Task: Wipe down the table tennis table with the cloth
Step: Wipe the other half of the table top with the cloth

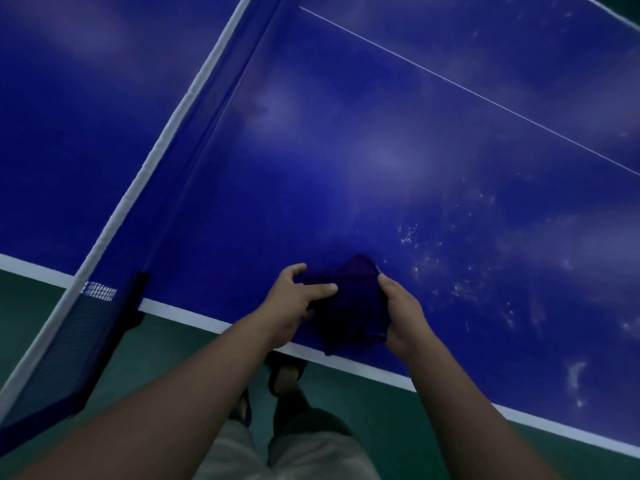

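A dark purple cloth [349, 303] is bunched up over the near edge of the blue table tennis table [381, 161]. My left hand [294, 303] grips the cloth's left side, thumb laid across it. My right hand [403, 317] holds its right side, fingers curled around the fabric. Both hands hover just above the table's white edge line. White specks and dusty smears [450, 271] dot the surface to the right of the cloth.
The net [194, 95] with its white top band runs diagonally on the left, clamped by a dark post [135, 303] at the table's edge. A thin white centre line [467, 90] crosses the far surface. Green floor and my legs and sandalled feet [284, 375] lie below.
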The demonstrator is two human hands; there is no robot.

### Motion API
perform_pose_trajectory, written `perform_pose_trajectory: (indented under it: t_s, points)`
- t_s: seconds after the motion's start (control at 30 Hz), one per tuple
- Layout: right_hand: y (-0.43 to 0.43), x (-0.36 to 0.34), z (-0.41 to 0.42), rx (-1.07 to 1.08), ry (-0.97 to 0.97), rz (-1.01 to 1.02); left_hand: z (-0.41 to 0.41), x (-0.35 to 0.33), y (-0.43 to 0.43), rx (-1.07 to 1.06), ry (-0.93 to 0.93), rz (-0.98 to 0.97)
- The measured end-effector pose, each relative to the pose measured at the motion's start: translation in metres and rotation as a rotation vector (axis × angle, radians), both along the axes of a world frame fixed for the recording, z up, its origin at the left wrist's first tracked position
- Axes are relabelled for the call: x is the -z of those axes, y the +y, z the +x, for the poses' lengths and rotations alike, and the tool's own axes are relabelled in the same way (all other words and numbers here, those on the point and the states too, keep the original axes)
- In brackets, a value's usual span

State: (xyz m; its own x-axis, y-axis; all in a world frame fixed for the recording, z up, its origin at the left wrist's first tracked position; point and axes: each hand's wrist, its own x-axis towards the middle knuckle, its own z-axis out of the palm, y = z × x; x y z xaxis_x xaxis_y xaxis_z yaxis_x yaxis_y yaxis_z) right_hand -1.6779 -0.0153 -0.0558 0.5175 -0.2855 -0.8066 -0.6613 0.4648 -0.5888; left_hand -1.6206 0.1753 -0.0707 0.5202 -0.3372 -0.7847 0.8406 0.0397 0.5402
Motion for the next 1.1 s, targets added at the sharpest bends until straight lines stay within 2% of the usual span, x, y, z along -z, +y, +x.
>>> perform_pose_trajectory:
  t_s: [0.03, 0.1, 0.2, 0.27, 0.33, 0.4, 0.47, 0.53, 0.57, 0.67, 0.77, 0.87, 0.97, 1.03, 1.1]
  points:
    - [-0.006, -0.004, 0.0, -0.058, -0.013, 0.056, 0.003, -0.003, 0.001, -0.037, 0.031, -0.043]
    - [-0.016, -0.012, 0.004, -0.188, -0.049, 0.022, 0.012, -0.011, 0.008, -0.021, -0.043, -0.043]
    - [-0.035, -0.032, 0.02, -0.213, -0.161, -0.119, 0.032, -0.028, 0.013, 0.086, -0.283, 0.079]
    - [-0.039, -0.048, 0.028, -0.26, -0.285, -0.183, 0.047, -0.039, 0.013, 0.082, -0.447, 0.103]
    - [-0.033, -0.064, 0.026, -0.378, -0.458, -0.366, 0.059, -0.046, 0.017, 0.097, -0.555, 0.102]
    - [-0.023, -0.065, 0.012, -0.585, -0.667, -0.664, 0.066, -0.043, 0.027, 0.147, -0.6, 0.161]
    - [-0.01, -0.052, -0.005, -0.955, -0.741, -0.86, 0.065, -0.028, 0.044, 0.233, -0.705, 0.474]
    - [0.002, -0.03, -0.026, -1.375, -0.641, -0.86, 0.055, -0.003, 0.062, 0.376, -0.834, 0.841]
    - [0.007, -0.016, -0.035, -1.443, -0.624, -0.911, 0.049, 0.01, 0.071, 0.459, -0.863, 0.966]
    - [0.025, 0.016, -0.035, -1.369, -0.538, -1.117, 0.034, 0.042, 0.088, 0.64, -0.877, 1.143]
    - [0.049, 0.044, -0.008, -1.476, -0.406, -1.191, 0.028, 0.056, 0.089, 0.682, -0.928, 1.213]
    - [0.059, 0.058, 0.03, -1.54, -0.491, -1.311, 0.028, 0.057, 0.085, 0.653, -0.973, 1.261]
    - [0.06, 0.058, 0.062, -1.448, -0.484, -1.386, 0.035, 0.055, 0.088, 0.618, -1.037, 1.261]
    - [0.069, 0.059, 0.054, -1.398, -0.442, -1.383, 0.046, 0.053, 0.095, 0.637, -1.128, 1.243]
    - [0.085, 0.061, 0.021, -1.445, -0.498, -1.382, 0.065, 0.051, 0.103, 0.68, -1.214, 1.225]
